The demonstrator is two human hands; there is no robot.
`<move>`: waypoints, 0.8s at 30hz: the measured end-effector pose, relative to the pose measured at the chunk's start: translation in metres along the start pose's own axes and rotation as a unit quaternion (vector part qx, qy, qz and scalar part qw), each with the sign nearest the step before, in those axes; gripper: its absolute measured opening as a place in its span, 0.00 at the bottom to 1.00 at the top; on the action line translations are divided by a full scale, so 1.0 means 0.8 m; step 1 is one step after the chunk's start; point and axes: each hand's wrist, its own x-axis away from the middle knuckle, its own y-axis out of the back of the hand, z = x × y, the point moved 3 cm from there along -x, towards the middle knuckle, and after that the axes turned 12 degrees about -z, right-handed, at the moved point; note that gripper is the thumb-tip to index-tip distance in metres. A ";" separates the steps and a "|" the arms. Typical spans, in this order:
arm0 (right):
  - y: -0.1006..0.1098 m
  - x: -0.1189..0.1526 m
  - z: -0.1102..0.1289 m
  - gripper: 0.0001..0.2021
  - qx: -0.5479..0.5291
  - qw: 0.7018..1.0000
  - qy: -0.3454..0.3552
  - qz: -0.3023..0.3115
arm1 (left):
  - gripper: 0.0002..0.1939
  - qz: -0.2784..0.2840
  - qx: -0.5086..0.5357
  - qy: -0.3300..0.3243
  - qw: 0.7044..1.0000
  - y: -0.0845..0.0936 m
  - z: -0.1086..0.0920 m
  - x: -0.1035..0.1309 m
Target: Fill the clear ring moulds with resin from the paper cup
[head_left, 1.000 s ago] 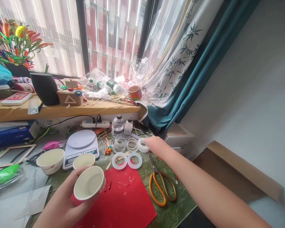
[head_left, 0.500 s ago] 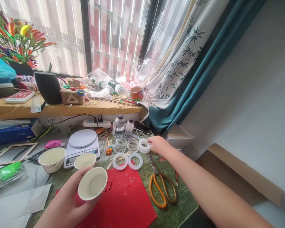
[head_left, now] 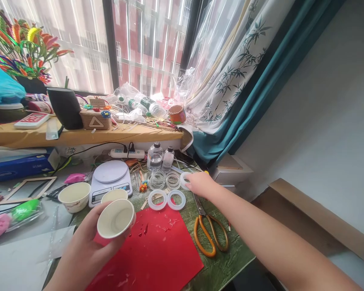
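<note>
My left hand (head_left: 83, 252) grips a paper cup (head_left: 115, 218), red outside and white inside, tilted toward me above the red sheet (head_left: 153, 250). My right hand (head_left: 200, 184) reaches across the green table top and its fingers rest on a white ring mould (head_left: 184, 180). Whether the fingers pinch that mould I cannot tell. Two more white ring moulds (head_left: 166, 199) lie flat just left of that hand, with two clear glass rings (head_left: 165, 178) behind them. Orange-handled scissors (head_left: 208, 230) lie under my right forearm.
A white kitchen scale (head_left: 110, 182), two more paper cups (head_left: 76, 196) and two small clear bottles (head_left: 160, 155) stand at the back. A power strip (head_left: 127, 153) lies under the cluttered wooden shelf (head_left: 79, 137). The table's edge is on the right, by a cardboard piece (head_left: 318, 214).
My right hand has shifted slightly left onto the white ring mould. The cup in my left hand stays tilted in about the same place; the camera has turned a little.
</note>
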 end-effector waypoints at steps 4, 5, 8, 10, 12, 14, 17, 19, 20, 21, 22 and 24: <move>-0.002 0.002 0.011 0.20 0.003 1.000 -0.005 0.005 | 0.37 -0.007 -0.009 0.017 1.000 0.003 0.005 -0.002; -0.002 0.003 0.012 0.20 0.004 1.000 -0.008 0.003 | 0.36 -0.008 -0.008 0.016 1.000 0.003 0.005 -0.002; 0.002 0.005 0.013 0.20 0.006 1.000 -0.017 -0.002 | 0.36 -0.011 -0.005 0.004 1.000 0.004 0.001 -0.002; 0.010 0.008 0.010 0.21 0.008 1.000 -0.019 -0.005 | 0.34 -0.011 0.000 -0.002 1.000 0.003 -0.004 -0.001; 0.021 0.017 0.010 0.21 0.009 1.000 -0.012 -0.016 | 0.33 -0.016 0.004 0.002 1.000 0.001 -0.008 0.000; 0.032 0.036 0.018 0.14 0.009 0.999 0.009 -0.038 | 0.32 -0.029 0.009 0.010 0.999 0.000 -0.010 0.002; 0.033 0.085 0.053 0.13 0.000 0.997 0.065 -0.035 | 0.31 -0.049 0.012 -0.004 0.999 -0.002 -0.009 0.003; 0.015 0.126 0.089 0.07 -0.009 0.992 0.122 -0.018 | 0.32 -0.053 0.010 -0.023 0.998 -0.002 -0.008 0.002; 0.002 0.146 0.110 0.04 -0.015 0.984 0.178 -0.019 | 0.31 -0.059 0.009 -0.023 0.998 -0.002 -0.008 0.002; -0.012 0.163 0.130 0.02 -0.015 0.973 0.226 -0.033 | 0.30 -0.048 0.009 -0.024 0.999 -0.002 -0.009 0.002; -0.028 0.178 0.150 0.01 -0.021 0.960 0.277 -0.042 | 0.30 -0.046 0.012 -0.026 0.999 -0.002 -0.010 0.002; -0.060 0.196 0.184 0.03 -0.027 0.940 0.336 -0.048 | 0.29 -0.040 0.015 -0.026 0.999 -0.002 -0.012 0.001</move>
